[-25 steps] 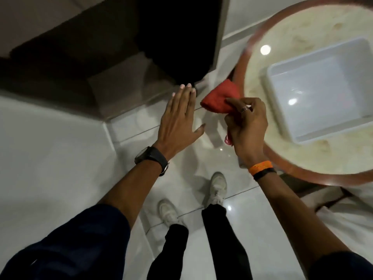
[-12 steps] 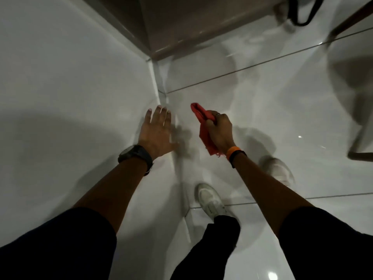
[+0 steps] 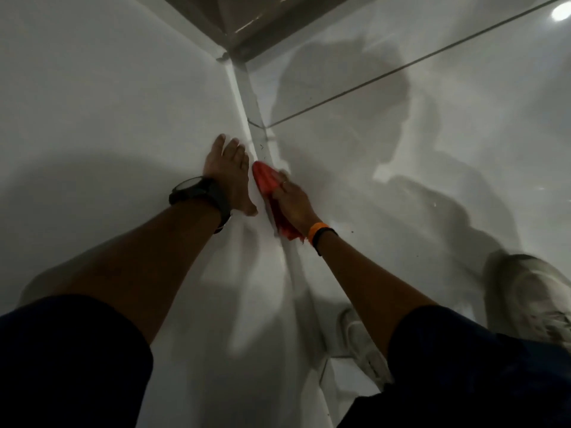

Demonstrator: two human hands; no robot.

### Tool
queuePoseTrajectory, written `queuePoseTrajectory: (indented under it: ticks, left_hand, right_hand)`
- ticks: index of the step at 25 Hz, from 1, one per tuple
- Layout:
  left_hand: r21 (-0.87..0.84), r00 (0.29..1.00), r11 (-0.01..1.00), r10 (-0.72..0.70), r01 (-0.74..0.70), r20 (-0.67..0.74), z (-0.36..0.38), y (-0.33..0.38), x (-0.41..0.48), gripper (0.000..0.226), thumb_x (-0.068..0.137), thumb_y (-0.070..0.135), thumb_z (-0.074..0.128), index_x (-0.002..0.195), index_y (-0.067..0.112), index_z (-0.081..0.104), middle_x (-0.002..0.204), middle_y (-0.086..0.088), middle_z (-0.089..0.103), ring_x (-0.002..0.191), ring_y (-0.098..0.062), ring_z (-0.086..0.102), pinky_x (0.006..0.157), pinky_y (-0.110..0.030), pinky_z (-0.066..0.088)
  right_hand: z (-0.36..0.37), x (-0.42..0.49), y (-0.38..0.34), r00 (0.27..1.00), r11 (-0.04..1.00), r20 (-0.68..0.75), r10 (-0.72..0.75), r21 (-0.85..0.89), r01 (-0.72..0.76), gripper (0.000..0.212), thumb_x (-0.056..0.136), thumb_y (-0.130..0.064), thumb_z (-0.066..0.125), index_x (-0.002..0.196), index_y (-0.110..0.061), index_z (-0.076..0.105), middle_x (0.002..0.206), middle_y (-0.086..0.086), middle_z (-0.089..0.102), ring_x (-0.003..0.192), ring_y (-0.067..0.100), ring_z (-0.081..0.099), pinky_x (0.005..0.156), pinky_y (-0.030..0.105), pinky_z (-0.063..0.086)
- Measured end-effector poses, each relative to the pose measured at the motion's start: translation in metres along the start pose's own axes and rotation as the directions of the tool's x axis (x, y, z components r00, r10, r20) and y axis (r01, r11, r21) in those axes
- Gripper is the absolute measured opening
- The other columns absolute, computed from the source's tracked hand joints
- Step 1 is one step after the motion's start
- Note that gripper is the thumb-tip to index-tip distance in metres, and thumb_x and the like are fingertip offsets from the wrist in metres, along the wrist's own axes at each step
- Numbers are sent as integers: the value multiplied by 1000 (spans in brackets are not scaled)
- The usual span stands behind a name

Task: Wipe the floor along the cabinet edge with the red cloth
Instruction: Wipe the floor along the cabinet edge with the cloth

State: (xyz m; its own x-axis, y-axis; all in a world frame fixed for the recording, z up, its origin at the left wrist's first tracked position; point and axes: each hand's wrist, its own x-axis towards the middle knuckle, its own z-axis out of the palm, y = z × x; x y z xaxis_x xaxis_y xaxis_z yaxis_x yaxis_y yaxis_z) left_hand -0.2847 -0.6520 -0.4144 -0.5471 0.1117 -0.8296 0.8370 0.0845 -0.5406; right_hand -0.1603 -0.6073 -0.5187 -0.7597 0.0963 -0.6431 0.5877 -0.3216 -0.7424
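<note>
The red cloth lies pressed on the floor right where the white cabinet face meets the glossy white tiles. My right hand, with a ring and an orange wristband, lies flat on top of the cloth and holds it down; part of the cloth shows past the fingertips and part by the wrist. My left hand, with a dark watch on the wrist, rests flat with fingers apart against the cabinet face, just left of the cloth.
A narrow base strip runs along the cabinet's foot toward a darker corner at the top. My white shoes stand on the tiles at the lower right. A dark grout line crosses the floor.
I have bent much lower. My right hand has brought the cloth down from the air onto the floor at the cabinet's foot. My left hand stays on the cabinet face.
</note>
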Motion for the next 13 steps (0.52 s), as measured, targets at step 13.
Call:
queuePoseTrajectory:
  ticks: [13]
  left_hand:
    - [120, 1000, 993, -1, 3, -16, 0, -7, 35, 136, 72, 99, 31, 161, 4, -6, 170, -18, -7, 159, -33, -8, 128, -52, -7]
  right_hand:
    - [41, 35, 9, 991, 986, -58, -119, -121, 111, 53, 114, -18, 29, 164, -16, 11, 173, 5, 16, 160, 20, 16, 131, 54, 15]
